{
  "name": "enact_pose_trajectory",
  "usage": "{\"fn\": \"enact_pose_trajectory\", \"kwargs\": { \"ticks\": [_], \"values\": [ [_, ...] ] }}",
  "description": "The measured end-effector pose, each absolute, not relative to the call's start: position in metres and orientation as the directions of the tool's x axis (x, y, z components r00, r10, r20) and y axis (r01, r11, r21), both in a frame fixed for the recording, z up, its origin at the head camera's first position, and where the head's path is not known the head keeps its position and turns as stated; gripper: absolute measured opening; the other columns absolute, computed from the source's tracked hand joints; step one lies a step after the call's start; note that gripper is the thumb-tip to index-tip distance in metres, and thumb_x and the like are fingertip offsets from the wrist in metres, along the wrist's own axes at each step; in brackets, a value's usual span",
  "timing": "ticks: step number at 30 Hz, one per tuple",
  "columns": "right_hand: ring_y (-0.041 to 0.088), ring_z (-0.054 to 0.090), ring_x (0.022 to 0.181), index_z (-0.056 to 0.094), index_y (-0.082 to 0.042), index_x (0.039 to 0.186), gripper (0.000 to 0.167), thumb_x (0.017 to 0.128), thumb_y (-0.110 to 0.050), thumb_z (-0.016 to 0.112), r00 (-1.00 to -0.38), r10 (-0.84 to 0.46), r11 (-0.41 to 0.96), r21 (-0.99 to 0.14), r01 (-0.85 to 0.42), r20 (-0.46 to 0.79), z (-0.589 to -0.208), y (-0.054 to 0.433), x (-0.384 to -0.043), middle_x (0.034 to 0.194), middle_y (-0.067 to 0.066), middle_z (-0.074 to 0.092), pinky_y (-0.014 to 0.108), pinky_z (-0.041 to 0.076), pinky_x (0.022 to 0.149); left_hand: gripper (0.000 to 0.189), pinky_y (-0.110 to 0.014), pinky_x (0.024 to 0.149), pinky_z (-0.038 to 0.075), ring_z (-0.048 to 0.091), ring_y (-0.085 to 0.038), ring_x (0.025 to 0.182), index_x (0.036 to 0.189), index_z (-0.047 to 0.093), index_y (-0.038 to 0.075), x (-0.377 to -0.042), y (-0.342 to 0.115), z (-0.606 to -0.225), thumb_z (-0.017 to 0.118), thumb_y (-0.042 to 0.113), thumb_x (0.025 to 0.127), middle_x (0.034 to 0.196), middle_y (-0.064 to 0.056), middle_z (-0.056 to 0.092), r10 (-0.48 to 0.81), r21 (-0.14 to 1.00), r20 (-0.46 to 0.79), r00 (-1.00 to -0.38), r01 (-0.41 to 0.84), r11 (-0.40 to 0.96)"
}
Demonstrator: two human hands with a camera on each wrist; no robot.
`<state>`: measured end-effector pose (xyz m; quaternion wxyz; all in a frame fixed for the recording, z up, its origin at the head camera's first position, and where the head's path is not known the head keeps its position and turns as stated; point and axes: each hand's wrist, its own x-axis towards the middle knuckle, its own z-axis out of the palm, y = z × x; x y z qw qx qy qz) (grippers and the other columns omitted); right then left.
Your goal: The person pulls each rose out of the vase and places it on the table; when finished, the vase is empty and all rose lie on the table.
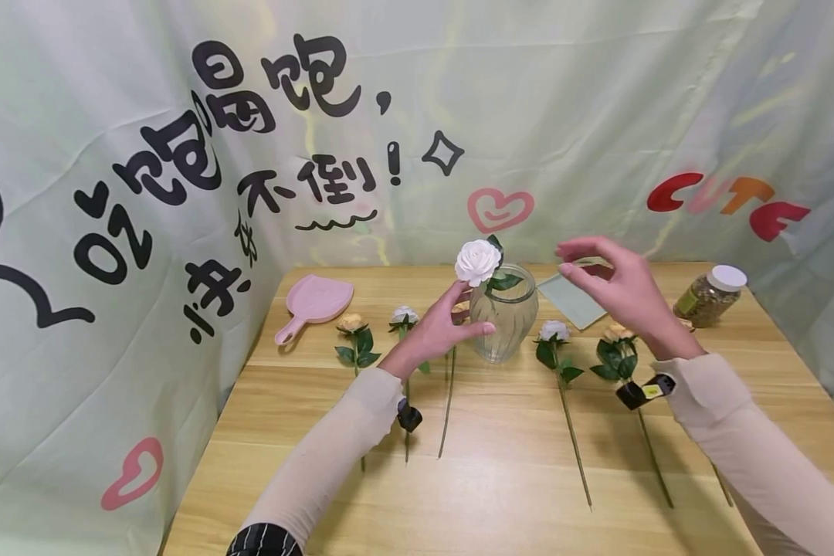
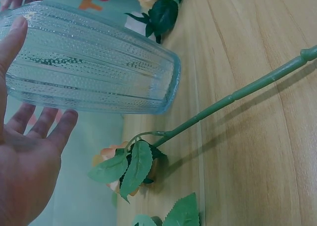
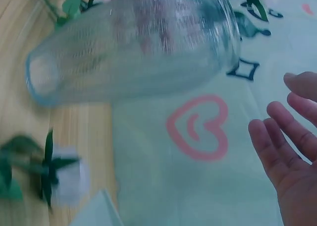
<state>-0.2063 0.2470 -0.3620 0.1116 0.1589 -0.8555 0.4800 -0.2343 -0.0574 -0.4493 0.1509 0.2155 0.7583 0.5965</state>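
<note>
A clear ribbed glass vase (image 1: 503, 320) stands on the table, with a white rose (image 1: 478, 262) in it whose bloom leans over the left rim. My left hand (image 1: 441, 328) holds the vase from the left, thumb across its front and fingers at the far side. In the left wrist view the thumb (image 2: 14, 40) overlaps the glass. My right hand (image 1: 615, 282) is raised to the right of the vase, fingers loosely bent, nothing in it. The right wrist view shows those fingers (image 3: 282, 141) apart from the vase's mouth.
Artificial roses lie on both sides, including an orange one (image 1: 351, 323) at left and a white one (image 1: 554, 332) at right. A pink dustpan-shaped tray (image 1: 320, 299), a pale green sheet (image 1: 575, 303) and a white-lidded jar (image 1: 710, 296) sit farther back. Behind hangs a printed curtain (image 1: 563, 116).
</note>
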Motion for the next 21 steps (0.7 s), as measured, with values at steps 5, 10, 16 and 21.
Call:
{"fn": "enact_pose_trajectory", "kwargs": {
  "ticks": [5,10,16,21],
  "values": [
    [0.012,0.068,0.123,0.070,-0.020,0.142,0.036,0.107,-0.029,0.073,-0.917,-0.243,0.465,-0.792,-0.396,0.316,-0.364,0.217,-0.210,0.140,0.003,0.071,0.018,0.055,0.103,0.097,-0.052,0.125,0.048,0.045,-0.040,0.157,0.172,0.024,0.041,-0.234,-0.057,-0.449,0.085,0.035,0.098,0.174,-0.007,0.039,0.505,0.970,0.038,-0.862,0.153,0.188],
    [0.029,0.061,0.136,0.071,-0.015,0.140,0.037,0.105,-0.026,0.076,-0.889,-0.310,0.493,-0.743,-0.454,0.337,-0.372,0.195,-0.214,0.142,0.008,0.071,0.055,0.051,0.116,0.096,-0.052,0.126,0.046,0.044,-0.037,0.158,0.170,0.025,0.048,-0.234,-0.057,-0.450,0.086,0.038,0.097,0.175,-0.005,0.038,0.503,0.969,0.044,-0.863,0.158,0.188],
    [0.034,0.056,0.139,0.073,-0.007,0.136,0.037,0.101,-0.019,0.080,-0.872,-0.315,0.507,-0.711,-0.488,0.374,-0.378,0.178,-0.218,0.140,0.016,0.069,0.064,0.044,0.117,0.094,-0.051,0.128,0.044,0.042,-0.032,0.159,0.169,0.025,0.050,-0.234,-0.056,-0.450,0.085,0.034,0.098,0.175,-0.001,0.037,0.511,0.968,0.061,-0.858,0.176,0.180],
    [0.037,0.059,0.136,0.073,-0.005,0.134,0.035,0.100,-0.011,0.080,-0.829,-0.355,0.488,-0.670,-0.558,0.432,-0.379,0.170,-0.221,0.138,0.018,0.071,0.064,0.046,0.116,0.095,-0.049,0.130,0.041,0.037,-0.023,0.162,0.171,0.025,0.044,-0.235,-0.057,-0.449,0.085,0.030,0.098,0.177,0.005,0.033,0.518,0.965,0.081,-0.851,0.198,0.175]
  ]
}}
